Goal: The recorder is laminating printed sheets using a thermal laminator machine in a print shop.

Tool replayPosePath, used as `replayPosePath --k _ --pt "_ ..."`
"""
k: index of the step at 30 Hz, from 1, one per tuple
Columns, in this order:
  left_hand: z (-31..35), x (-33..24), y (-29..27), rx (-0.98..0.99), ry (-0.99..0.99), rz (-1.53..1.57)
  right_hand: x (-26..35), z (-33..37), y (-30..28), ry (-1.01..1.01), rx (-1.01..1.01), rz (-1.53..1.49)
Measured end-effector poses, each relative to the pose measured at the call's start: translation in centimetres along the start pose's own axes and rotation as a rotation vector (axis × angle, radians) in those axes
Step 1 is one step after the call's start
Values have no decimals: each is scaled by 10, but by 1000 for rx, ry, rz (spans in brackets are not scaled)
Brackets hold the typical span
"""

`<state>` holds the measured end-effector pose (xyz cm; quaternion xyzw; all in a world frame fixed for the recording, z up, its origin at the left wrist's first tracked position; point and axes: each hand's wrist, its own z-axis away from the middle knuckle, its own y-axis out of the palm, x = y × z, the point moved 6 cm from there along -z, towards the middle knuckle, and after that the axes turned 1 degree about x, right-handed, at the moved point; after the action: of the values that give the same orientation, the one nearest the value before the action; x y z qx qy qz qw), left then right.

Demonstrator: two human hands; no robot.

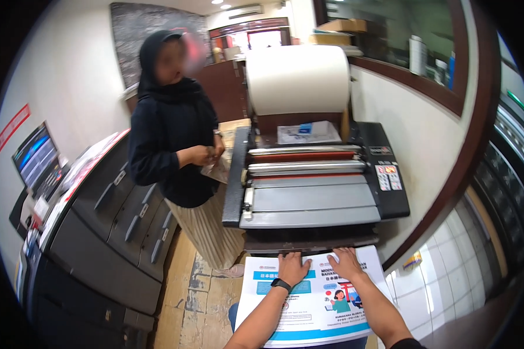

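Observation:
A stack of large printed cover sheets, white with blue bands and a cartoon figure, lies in front of me at the lower middle. My left hand, a dark watch on its wrist, rests on the far edge of the stack left of centre. Its fingers are stretched forward and its thumb points inward. To the right, my right hand lies on the same far edge with fingers extended. Both palms touch the top sheet, and neither hand grips anything that I can see. What supports the stack is mostly hidden; bits of blue cloth show beside it.
Just beyond the stack stands a roll laminating machine with a big white film roll above it. A person in dark top stands at its left, holding something small. Grey drawers line the left; a wall bounds the right.

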<state>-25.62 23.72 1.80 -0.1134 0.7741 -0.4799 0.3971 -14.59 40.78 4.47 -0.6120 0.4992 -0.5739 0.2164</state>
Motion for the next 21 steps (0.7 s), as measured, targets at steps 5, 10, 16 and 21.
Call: replayPosePath --k 5,10,16,21 --pt "0 -6 -10 -26 12 25 -5 -2 4 -26 0 -8" --pt "-3 -2 0 43 -23 20 -7 2 -1 0 -13 -39" --pt "-5 -3 -2 -14 21 27 -8 0 -2 17 2 -46" --pt "1 -1 -7 15 28 14 -7 -1 6 -34 -21 -76"
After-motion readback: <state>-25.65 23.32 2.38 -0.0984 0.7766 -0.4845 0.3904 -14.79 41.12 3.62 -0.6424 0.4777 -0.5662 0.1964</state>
